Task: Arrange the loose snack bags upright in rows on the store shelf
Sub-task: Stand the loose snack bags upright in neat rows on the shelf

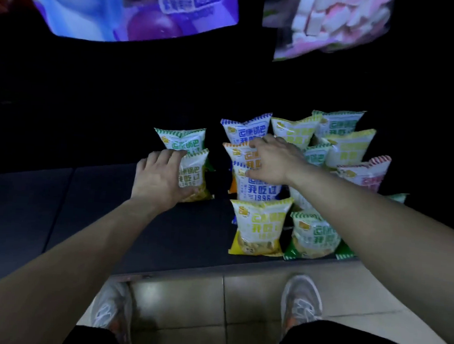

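Small snack bags stand upright in rows on a dark low shelf. My left hand grips the left side of a yellow-trimmed bag, which stands in front of a green-trimmed bag. My right hand rests with spread fingers on the tops of an orange bag and a blue bag in the middle row. A yellow bag and a green bag stand at the shelf's front. More bags, among them a pink one, fill the rows at the right.
The shelf's left half is bare dark board. Above hang a large purple-blue bag and a bag of pink and white marshmallows. Below the shelf edge lies a tiled floor with my two shoes.
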`<state>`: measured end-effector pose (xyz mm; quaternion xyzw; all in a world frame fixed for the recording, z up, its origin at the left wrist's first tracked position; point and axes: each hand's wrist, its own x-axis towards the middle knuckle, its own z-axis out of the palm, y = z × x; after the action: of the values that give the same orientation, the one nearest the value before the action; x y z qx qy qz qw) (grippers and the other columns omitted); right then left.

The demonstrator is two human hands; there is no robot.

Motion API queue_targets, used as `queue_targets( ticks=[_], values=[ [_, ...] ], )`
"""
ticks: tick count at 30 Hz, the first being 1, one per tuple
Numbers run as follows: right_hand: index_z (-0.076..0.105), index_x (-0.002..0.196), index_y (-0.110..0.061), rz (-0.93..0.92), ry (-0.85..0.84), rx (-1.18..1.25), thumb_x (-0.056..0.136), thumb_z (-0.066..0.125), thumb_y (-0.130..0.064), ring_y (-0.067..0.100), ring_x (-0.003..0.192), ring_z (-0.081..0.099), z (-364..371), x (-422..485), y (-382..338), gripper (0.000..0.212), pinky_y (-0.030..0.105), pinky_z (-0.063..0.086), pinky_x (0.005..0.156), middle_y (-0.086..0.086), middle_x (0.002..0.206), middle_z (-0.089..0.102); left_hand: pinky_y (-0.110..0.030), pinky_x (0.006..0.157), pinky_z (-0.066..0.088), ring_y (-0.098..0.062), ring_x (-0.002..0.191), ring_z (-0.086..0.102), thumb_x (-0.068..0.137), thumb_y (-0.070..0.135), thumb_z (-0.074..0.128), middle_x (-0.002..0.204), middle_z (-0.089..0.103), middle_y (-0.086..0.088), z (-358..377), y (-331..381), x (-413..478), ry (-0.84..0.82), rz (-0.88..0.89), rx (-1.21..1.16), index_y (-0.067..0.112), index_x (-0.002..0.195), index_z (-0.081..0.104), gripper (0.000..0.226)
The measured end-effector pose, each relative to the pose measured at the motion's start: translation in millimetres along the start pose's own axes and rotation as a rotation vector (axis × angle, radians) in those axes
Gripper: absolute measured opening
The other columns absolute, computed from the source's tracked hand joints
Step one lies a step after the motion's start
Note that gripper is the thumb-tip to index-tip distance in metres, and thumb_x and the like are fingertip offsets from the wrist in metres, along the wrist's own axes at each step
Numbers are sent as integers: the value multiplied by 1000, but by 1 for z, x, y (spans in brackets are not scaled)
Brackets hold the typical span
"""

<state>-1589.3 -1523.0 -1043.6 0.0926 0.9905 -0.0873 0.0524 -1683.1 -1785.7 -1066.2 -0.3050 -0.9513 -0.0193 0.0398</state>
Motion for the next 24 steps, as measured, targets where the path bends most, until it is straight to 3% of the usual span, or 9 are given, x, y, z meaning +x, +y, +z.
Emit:
queue_targets(
  ticks=[7,13,18,24],
  values=[
    [40,144,-27,-119,58,26,81,70,-54,29,130,40,28,58,-54,76,45,37,101,2,141,45,-50,101,38,-32,132,27,68,59,79,148,31,-1,30,-41,26,-88,-106,-108,33,149,22,103],
    [43,142,-26,-200,27,-133,74,65,-68,23,126,43,51,89,-109,82,44,29,100,1,140,51,-45,101,40,-27,129,33,71,54,79,143,39,1,39,-74,33,-55,19,-137,34,146,31,92],
    [47,136,-26,-189,27,-149,77,65,-67,24,124,47,56,95,-122,74,44,24,104,3,131,57,-40,102,39,-22,125,36,66,65,76,141,40,3,30,-95,52,-21,18,-278,34,145,33,95],
    [47,136,-29,-184,35,-176,77,70,-61,25,124,45,49,90,-110,71,44,25,107,3,132,56,-43,105,37,-25,133,31,60,68,78,149,29,2,32,-96,65,-198,31,-271,42,148,20,109]
  ],
)
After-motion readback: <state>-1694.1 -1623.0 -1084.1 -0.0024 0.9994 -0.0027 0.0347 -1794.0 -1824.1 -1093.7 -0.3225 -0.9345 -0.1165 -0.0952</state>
